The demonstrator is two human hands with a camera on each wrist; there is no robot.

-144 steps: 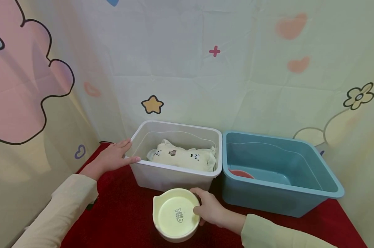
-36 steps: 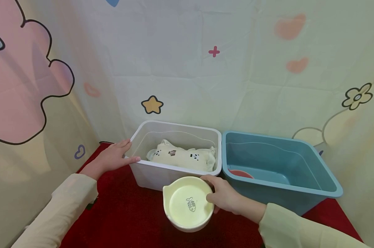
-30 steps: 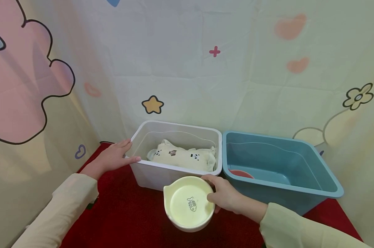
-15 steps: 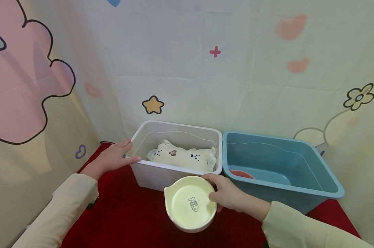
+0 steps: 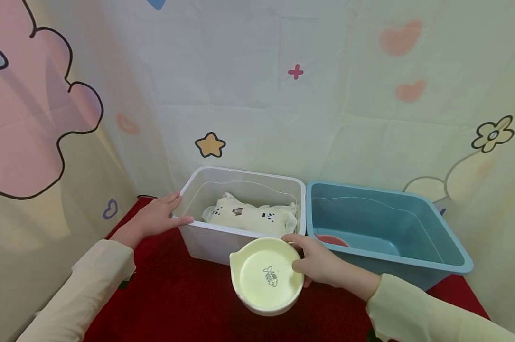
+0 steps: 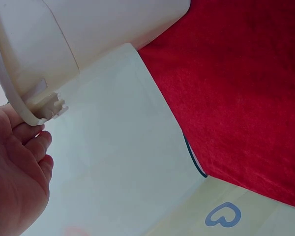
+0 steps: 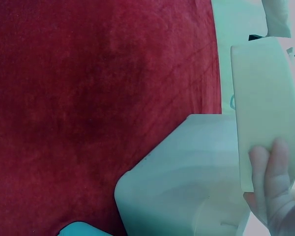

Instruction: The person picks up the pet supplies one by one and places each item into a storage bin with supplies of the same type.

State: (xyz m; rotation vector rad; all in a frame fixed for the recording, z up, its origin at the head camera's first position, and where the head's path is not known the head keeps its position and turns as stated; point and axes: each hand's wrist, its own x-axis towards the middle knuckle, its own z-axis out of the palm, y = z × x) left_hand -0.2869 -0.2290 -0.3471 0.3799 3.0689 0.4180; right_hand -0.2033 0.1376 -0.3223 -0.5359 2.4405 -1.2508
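Observation:
My right hand (image 5: pixel 319 261) pinches the right side of a pale yellow bowl (image 5: pixel 263 285), thumb inside and fingers underneath. A fishbone drawing marks its inner base, and one pointed ear shows on its rim. In the right wrist view, the bowl (image 7: pixel 263 98) is seen from its outer wall with fingertips against it. The bowl is held up in front of the white bin (image 5: pixel 223 242), overlapping its front wall. At that bin's left corner, my left hand (image 5: pixel 156 216) grips the rim. The left wrist view shows the left hand's fingers (image 6: pixel 39 145) curled below the rim.
A cream pillow (image 5: pixel 248 216) with animal prints lies inside the white bin. Right beside that stands a blue bin (image 5: pixel 389 263) with a pink-red object (image 5: pixel 332 240) partly hidden at its near left. Red cloth (image 5: pixel 172 294) covers the table; a printed curtain (image 5: pixel 257 118) hangs behind.
The bowl, held in my right hand, has moved right and up toward the bins, slightly more in the last half second. My left hand stays on the white bin's corner.

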